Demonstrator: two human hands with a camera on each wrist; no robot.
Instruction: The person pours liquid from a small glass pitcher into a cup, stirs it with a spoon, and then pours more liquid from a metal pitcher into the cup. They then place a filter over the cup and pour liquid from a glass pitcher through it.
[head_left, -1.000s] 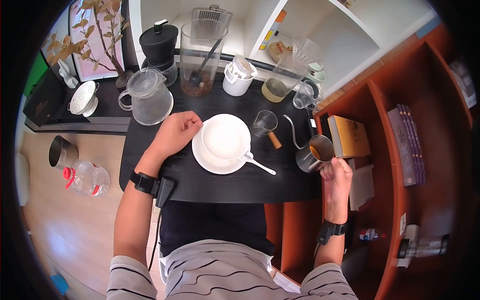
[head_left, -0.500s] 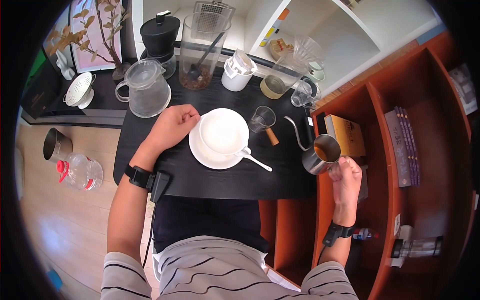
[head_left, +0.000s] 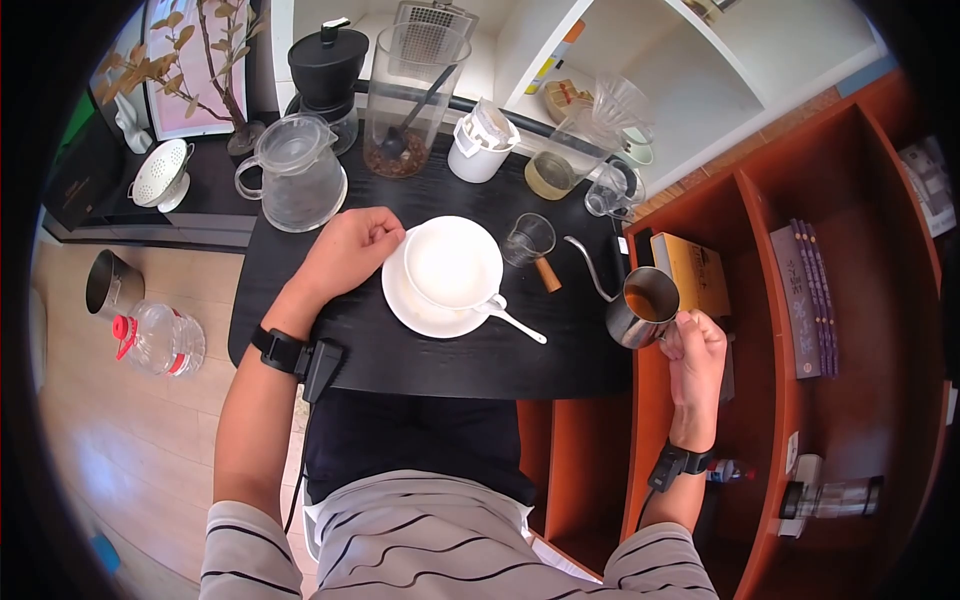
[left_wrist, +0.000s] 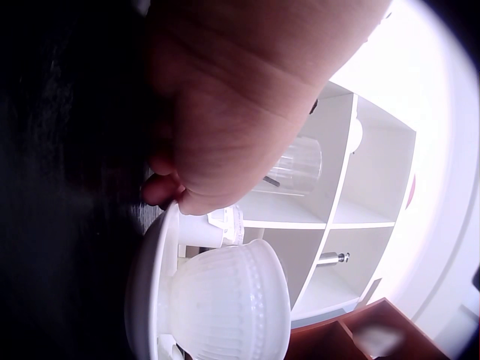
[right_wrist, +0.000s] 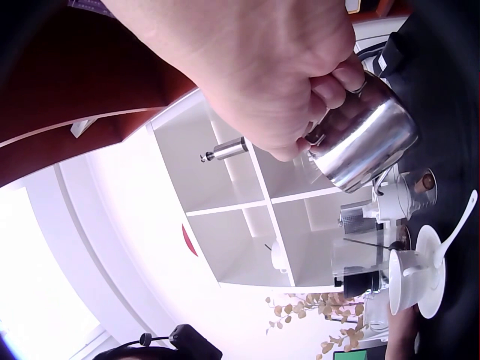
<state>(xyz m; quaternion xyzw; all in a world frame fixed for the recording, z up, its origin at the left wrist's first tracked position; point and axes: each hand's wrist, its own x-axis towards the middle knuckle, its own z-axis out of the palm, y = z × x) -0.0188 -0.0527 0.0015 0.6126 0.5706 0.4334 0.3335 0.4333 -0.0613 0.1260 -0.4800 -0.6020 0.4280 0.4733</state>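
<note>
A white cup (head_left: 452,262) stands on a white saucer (head_left: 398,308), with a white spoon (head_left: 522,328) lying across the saucer's right side. My left hand (head_left: 348,252) pinches the saucer's left rim; in the left wrist view its fingertips are at the rim beside the ribbed cup (left_wrist: 229,300). At the table's right edge my right hand (head_left: 692,352) grips the handle of a lidless steel gooseneck kettle (head_left: 630,326). Brown liquid shows inside, and the thin spout points toward the table. The right wrist view shows fingers curled at the handle beside the shiny kettle body (right_wrist: 367,146).
A small glass pitcher with a wooden handle (head_left: 528,240) stands between cup and kettle. Along the back are a glass jug (head_left: 300,185), a black grinder (head_left: 328,65), a tall clear container (head_left: 400,110) and a white mug (head_left: 478,155). A reddish-brown shelf (head_left: 755,300) borders the right side.
Over the second the kettle in my right hand has shifted slightly right, away from the cup. My left hand stays at the saucer. The head view has moved a little.
</note>
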